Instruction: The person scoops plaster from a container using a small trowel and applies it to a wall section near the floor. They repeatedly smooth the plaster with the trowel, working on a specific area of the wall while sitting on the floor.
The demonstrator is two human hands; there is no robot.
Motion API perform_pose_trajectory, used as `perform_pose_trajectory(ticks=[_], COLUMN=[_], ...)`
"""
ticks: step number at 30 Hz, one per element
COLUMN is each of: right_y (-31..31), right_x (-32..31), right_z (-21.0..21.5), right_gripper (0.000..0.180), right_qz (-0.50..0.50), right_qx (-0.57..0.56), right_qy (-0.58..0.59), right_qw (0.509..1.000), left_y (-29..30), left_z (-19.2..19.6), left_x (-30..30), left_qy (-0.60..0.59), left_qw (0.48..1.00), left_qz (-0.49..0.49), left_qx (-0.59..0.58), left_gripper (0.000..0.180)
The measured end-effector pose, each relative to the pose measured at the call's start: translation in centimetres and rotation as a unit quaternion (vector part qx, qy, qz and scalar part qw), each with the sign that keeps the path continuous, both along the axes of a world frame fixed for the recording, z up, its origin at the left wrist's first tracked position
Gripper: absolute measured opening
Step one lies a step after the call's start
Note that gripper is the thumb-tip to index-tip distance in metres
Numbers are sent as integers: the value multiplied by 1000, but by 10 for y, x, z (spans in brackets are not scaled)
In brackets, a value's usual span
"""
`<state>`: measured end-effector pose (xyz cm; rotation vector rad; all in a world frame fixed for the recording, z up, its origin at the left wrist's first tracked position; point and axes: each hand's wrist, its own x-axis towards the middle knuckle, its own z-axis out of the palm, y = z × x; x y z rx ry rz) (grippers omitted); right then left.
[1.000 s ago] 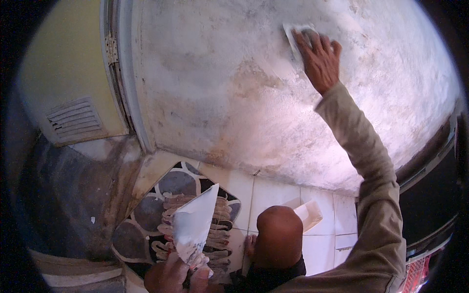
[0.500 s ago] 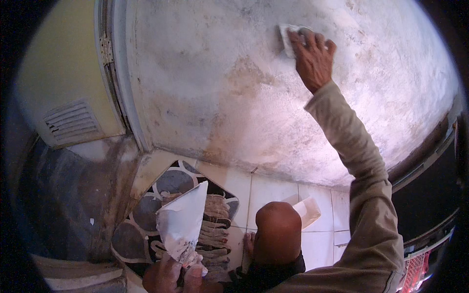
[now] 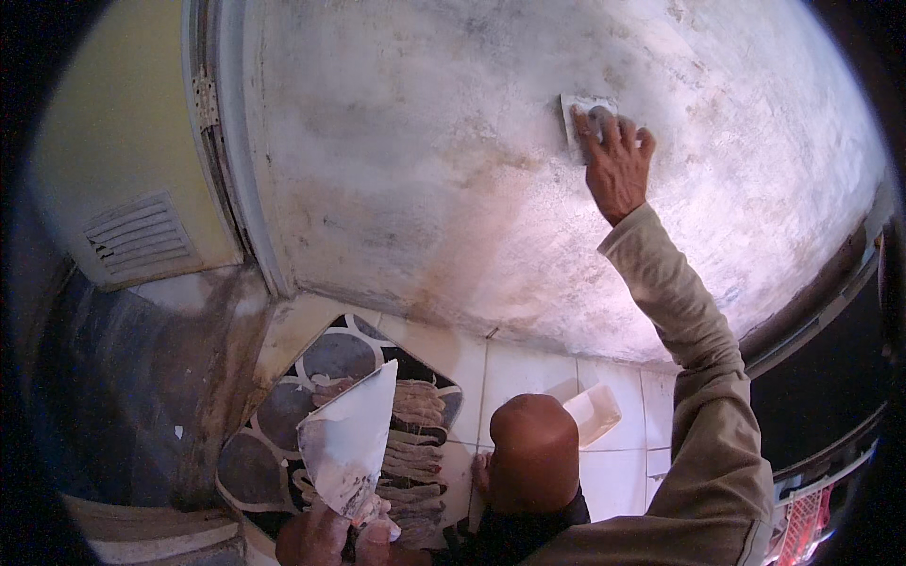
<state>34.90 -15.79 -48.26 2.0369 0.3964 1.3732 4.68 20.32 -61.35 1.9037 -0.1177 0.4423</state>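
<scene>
High on the blotchy white wall (image 3: 377, 170), my right hand (image 3: 619, 179) grips a small flat putty knife (image 3: 572, 141), its pale blade lying against the surface. The fingers partly cover its handle. Low in the view, my left hand (image 3: 330, 536) is closed round the narrow end of a broad, roughly triangular putty knife (image 3: 351, 429). White paste coats its wide blade, with darker smears close to the fingers. That blade is held up over the patterned mat, away from the wall.
Below lies a black, grey and white mat (image 3: 340, 357) with a ribbed cloth rug (image 3: 415, 453) on it. My bent knee (image 3: 534, 448) is beside a cream plastic tub (image 3: 595, 415) on white tiles. A yellow door (image 3: 123, 123) with a vent stands left; a red basket (image 3: 802, 524) lower right.
My right hand has slid down the wall and slightly right, carrying the small putty knife. My left hand and the broad putty knife have dipped a little.
</scene>
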Motion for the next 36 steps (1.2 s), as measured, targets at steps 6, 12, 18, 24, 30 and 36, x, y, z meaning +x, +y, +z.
perform_pose_trajectory(ticks=[6,12,18,24,30,36], right_y=[-9,67,15,16,84,102], right_x=[-22,20,48,-16,54,47], right_z=[-69,-69,-94,-80,-89,-170], right_gripper=[42,45,45,50,49,45], right_qz=[-18,128,-24,-15,-25,-30], right_qx=[-11,-112,-248,-66,39,-61], right_qy=[188,124,134,197,35,255], right_qw=[982,978,959,978,998,964], left_y=[1,-6,-3,0,-5,-5], left_z=[-2,17,23,15,19,9], left_x=[-3,11,6,-2,3,-5], left_qy=[-7,-41,-51,188,-6,109], left_qw=[1000,999,997,971,1000,982], left_qz=[20,33,25,45,4,47], left_qx=[9,5,56,-142,28,-146], left_gripper=[20,20,22,43,21,40])
